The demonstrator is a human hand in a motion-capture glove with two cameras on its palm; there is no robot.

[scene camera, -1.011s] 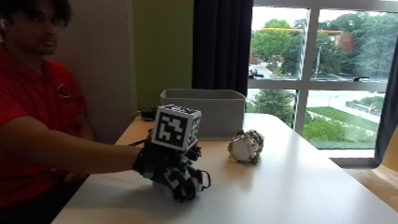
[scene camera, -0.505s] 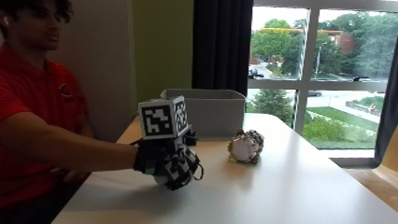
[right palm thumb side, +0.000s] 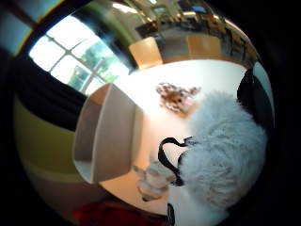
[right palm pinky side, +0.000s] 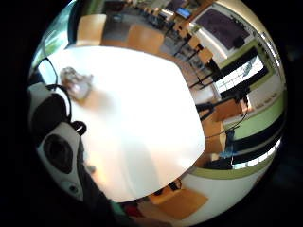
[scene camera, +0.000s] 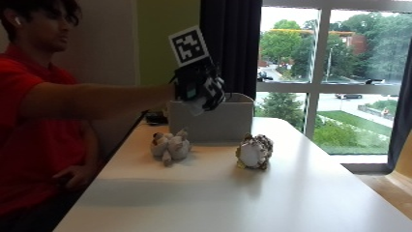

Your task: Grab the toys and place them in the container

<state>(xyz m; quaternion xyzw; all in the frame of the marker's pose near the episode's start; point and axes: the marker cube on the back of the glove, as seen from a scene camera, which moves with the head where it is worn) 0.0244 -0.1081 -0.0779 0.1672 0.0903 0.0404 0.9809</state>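
Note:
In the outside view my gloved right hand (scene camera: 196,87) is raised over the front left rim of the grey container (scene camera: 212,124). Its fingers are curled round a fluffy grey-white toy (scene camera: 206,104), which fills much of the thumb side palm view (right palm thumb side: 225,150). A cream plush toy (scene camera: 170,145) lies on the white table (scene camera: 225,203) in front of the container. To its right, a brown and white spotted plush toy (scene camera: 254,151) stands apart from it. The thumb side palm view shows the open container (right palm thumb side: 108,139), the cream toy (right palm thumb side: 153,181) and the spotted toy (right palm thumb side: 176,98).
The person sits at the table's left side with the bare hand down by the lap. A small black object (scene camera: 154,117) lies left of the container. A large window (scene camera: 334,72) is behind the table. Wooden chairs (right palm thumb side: 146,52) stand at the far end.
My hand has lifted from the table surface up to the container's rim, carrying the fluffy toy. The cream toy now shows on the table where the hand was.

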